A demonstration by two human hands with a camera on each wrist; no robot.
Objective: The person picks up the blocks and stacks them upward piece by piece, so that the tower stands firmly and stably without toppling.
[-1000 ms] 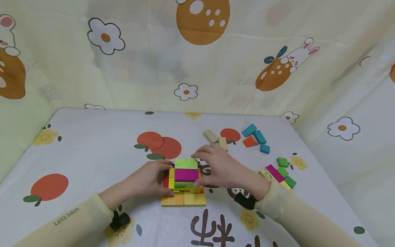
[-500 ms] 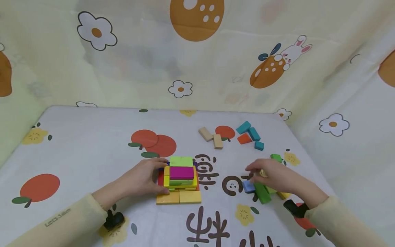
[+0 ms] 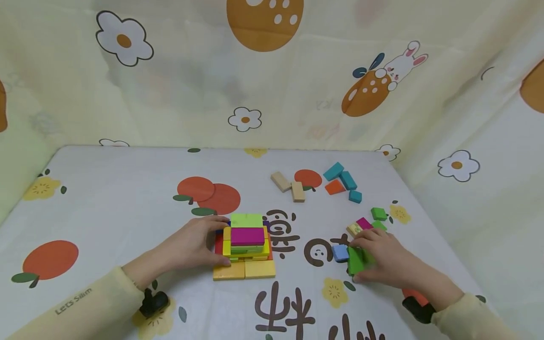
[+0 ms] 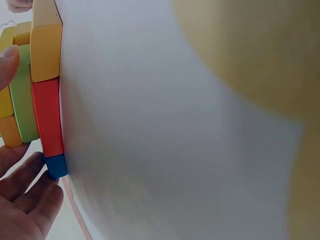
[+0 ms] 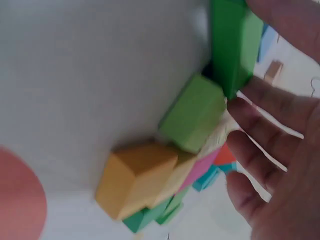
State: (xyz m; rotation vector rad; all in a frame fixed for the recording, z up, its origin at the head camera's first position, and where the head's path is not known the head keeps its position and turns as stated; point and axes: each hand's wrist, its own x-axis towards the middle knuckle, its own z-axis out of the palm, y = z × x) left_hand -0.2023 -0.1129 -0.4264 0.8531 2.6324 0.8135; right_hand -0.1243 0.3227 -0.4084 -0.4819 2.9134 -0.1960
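A stack of coloured building blocks (image 3: pixel 247 236) stands on the table, light green and magenta on top, with yellow, red and tan blocks below. My left hand (image 3: pixel 193 243) holds the stack's left side, thumb at the near corner and fingers at the far one. In the left wrist view its fingertips touch near the blue block (image 4: pixel 56 166), below a red block (image 4: pixel 48 117). At the right, my right hand (image 3: pixel 386 257) pinches a green block (image 3: pixel 355 260) lengthwise between thumb and fingers. Beside it lie a light blue block (image 3: pixel 340 253) and a lighter green block (image 5: pixel 194 114).
Beyond the right hand lie a magenta block (image 3: pixel 363 223), an orange-yellow block (image 5: pixel 137 177) and several green ones. Two beige blocks (image 3: pixel 298 192), teal blocks (image 3: pixel 348 180) and an orange block (image 3: pixel 335 187) lie farther back. A printed curtain (image 3: pixel 182 85) hangs behind the table.
My right hand has left the stack, moved right to the loose blocks and taken hold of the green block. My left hand has stayed at the stack. The view has shifted slightly.
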